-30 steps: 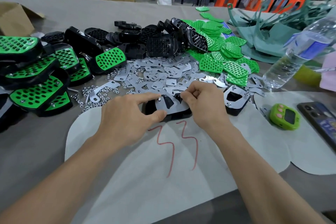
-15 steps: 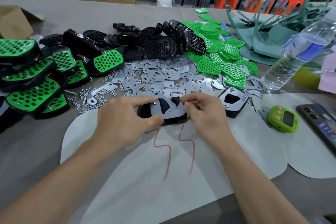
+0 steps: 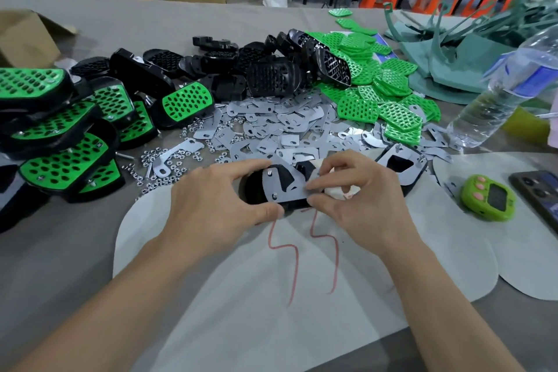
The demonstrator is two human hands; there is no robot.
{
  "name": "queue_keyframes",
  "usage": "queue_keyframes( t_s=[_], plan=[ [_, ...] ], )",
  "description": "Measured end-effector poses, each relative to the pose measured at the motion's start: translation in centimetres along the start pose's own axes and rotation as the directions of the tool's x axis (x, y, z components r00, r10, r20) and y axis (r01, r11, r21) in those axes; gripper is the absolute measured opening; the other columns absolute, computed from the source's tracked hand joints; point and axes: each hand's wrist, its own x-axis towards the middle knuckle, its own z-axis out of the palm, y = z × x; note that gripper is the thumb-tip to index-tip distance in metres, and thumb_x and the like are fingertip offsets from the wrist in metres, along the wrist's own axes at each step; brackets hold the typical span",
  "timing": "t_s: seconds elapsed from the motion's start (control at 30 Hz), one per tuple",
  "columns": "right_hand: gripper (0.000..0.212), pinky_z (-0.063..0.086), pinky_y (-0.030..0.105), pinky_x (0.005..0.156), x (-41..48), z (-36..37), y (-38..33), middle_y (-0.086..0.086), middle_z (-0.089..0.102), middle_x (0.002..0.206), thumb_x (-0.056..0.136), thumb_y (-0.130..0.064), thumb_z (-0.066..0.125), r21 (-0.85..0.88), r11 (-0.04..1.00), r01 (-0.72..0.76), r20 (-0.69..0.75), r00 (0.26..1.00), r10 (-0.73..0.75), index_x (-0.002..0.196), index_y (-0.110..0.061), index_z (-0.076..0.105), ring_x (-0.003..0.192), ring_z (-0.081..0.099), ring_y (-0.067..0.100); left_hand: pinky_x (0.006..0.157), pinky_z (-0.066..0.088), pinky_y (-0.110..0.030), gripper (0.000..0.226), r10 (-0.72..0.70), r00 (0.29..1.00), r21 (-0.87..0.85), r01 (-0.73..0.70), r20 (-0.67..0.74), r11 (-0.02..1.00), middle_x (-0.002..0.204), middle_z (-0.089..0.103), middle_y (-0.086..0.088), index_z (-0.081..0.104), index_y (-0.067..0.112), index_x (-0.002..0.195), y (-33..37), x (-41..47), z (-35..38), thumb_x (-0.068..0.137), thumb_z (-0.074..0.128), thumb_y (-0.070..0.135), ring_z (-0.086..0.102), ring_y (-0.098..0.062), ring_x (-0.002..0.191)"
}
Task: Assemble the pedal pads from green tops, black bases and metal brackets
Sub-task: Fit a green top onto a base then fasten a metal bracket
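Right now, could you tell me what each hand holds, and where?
The left hand grips the black base by its left end; the right hand pinches the right edge of the metal bracket lying on it.

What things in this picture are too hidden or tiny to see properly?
Head view only:
- Black base: mostly covered by the metal bracket, left hand and right hand.
- White thing in the right hand: fingers hide it; unidentifiable.
- Water bottle, phone: cut by the right edge.
- Nuts: too small to count.
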Motion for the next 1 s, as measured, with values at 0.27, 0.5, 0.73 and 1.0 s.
queue_keyframes(
  t_s=[0.27,0.5,0.73,1.0],
  plan=[
    [0.033,0.033,0.004,0.087,-0.2,0.9,-0.4,-0.020,0.072,0.097,0.067,-0.005,0.088,-0.232,0.929,0.287,0.079,0.958,-0.276,0.095,-0.022,0.080,0.095,0.047,0.010,0.074,0.035,-0.029,0.081,-0.008,1.000,0.002,0.008,0.015,1.000,0.109,0.075,0.021,0.058,0.068,0.120,0.5,-0.2,-0.2,0.041,0.064,0.083,0.055,-0.010,0.089],
    [0.010,0.048,0.025,0.081,0.9,0.9,-2.0,-0.018,0.068,0.100,0.087,-0.020,0.070,-0.130,0.919,0.373,-0.124,0.913,-0.388,0.092,-0.028,0.074,0.087,0.058,0.006,0.071,0.035,-0.026,0.083,-0.008,1.000,0.038,0.007,0.027,0.999,0.094,0.071,0.028,0.054,0.069,0.119,0.7,-0.2,-0.1,0.038,0.058,0.084,0.060,-0.008,0.088],
    [0.010,0.053,0.035,0.067,4.2,0.2,-2.6,-0.006,0.071,0.077,0.089,-0.026,0.067,0.041,0.989,0.143,-0.213,0.968,-0.132,0.094,-0.032,0.073,0.068,0.063,0.014,0.073,0.034,-0.026,0.082,0.005,1.000,0.007,-0.005,0.002,1.000,0.090,0.071,0.029,0.040,0.075,0.119,0.7,-0.2,-0.1,0.040,0.064,0.080,0.052,-0.004,0.083],
    [0.027,0.034,0.029,0.048,5.8,-0.6,-1.4,0.007,0.063,0.054,0.087,0.003,0.063,0.399,0.906,-0.142,0.132,0.987,0.097,0.070,-0.012,0.076,0.050,0.042,0.020,0.068,0.032,-0.022,0.081,0.022,1.000,0.004,-0.022,0.022,1.000,0.074,0.057,0.042,0.037,0.076,0.116,0.5,-0.2,-0.1,0.038,0.057,0.085,0.048,-0.002,0.081]
  ],
)
